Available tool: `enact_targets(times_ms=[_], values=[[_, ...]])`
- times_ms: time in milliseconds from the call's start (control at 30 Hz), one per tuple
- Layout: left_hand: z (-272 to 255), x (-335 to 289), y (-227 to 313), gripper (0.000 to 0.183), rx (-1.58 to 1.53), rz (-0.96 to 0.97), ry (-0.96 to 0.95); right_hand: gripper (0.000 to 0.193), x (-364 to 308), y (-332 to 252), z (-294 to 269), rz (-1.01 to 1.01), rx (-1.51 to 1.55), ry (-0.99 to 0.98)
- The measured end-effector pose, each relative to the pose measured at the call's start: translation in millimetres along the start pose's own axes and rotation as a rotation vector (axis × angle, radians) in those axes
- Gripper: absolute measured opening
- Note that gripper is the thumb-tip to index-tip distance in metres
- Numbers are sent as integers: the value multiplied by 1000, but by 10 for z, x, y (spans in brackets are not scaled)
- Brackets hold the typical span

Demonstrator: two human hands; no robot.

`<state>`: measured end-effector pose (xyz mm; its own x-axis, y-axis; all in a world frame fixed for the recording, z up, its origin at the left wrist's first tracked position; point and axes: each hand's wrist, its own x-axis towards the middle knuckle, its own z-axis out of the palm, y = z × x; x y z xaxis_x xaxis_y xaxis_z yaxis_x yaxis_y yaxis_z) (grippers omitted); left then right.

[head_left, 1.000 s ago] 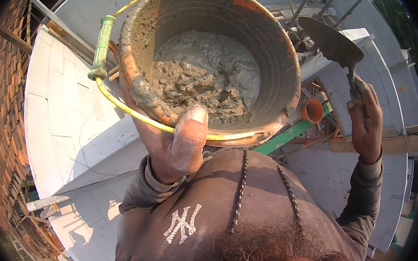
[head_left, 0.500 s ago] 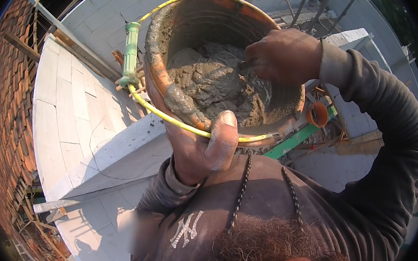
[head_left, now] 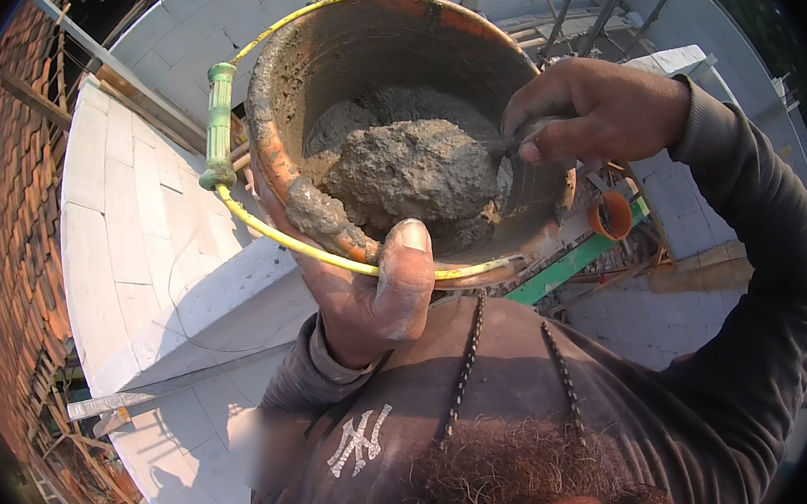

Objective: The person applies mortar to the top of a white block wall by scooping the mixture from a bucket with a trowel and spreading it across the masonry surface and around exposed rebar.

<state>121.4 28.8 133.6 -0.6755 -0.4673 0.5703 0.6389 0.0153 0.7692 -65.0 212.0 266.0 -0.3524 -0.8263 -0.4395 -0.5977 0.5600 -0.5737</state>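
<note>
An orange bucket [head_left: 272,158], smeared with grey mortar, is tilted so its mouth faces me. My left hand [head_left: 369,298] grips the near rim from outside, the thumb over the edge and the other fingers mostly hidden beneath. Inside the mouth's right side, my right hand [head_left: 593,111] is closed round the dark handle of what looks like a trowel [head_left: 529,130]. A thick lump of wet mortar [head_left: 420,169] sits at its end, covering most of the blade. The bucket's yellow wire handle [head_left: 297,247], with a green grip [head_left: 219,124], hangs over the left side.
A pale block wall [head_left: 124,238] with a ledge runs along the left, beside a tiled roof [head_left: 6,210]. Another block wall [head_left: 166,62] stands beyond the bucket. Lower right are a small orange bucket [head_left: 611,215], a green beam [head_left: 559,272] and slanted poles [head_left: 603,4].
My right hand has turned and shifted slightly right, bringing up a rounded lump of mortar inside the bucket. The bucket and my left hand have moved a little left.
</note>
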Motion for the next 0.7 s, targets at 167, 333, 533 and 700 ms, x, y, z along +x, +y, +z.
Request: enact_targets(times_ms=[167,333,533,700], values=[[-61,-78,42,104,145,-90,178,38,-257,192,-99,56,146,118],[-426,-249,-242,66,104,-41,436,37,-775,405,-275,42,177,209],[-1060,-674,-661,42,174,38,379,35,-1582,845,-405,343,129,358],[-992,-577,-673,47,890,519,312,33,-1769,1449,-530,515,196,291]])
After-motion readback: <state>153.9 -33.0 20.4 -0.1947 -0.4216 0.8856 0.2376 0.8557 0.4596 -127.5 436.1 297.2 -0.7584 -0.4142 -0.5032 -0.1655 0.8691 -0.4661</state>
